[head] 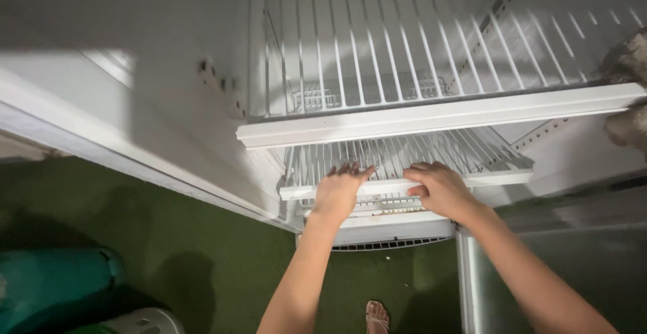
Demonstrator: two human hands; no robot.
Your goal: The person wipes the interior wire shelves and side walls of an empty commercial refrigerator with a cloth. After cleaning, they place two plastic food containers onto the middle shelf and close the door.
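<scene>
I look down into an open white fridge. Its lower wire shelf (pixel 404 155) sits partly pulled out, with a white front bar. My left hand (pixel 339 191) lies flat on the left part of that bar, fingers spread over the wires. My right hand (pixel 441 189) curls around the bar a little to the right, gripping it. A larger upper wire shelf (pixel 431 57) with a white front bar hangs above both hands.
The fridge's left inner wall (pixel 162 71) and door frame slope down to the left. A metallic door panel (pixel 573 246) stands at the right. Green carpet (pixel 202 253) covers the floor. A teal object (pixel 54 280) lies at bottom left. My sandalled foot (pixel 376 317) shows below.
</scene>
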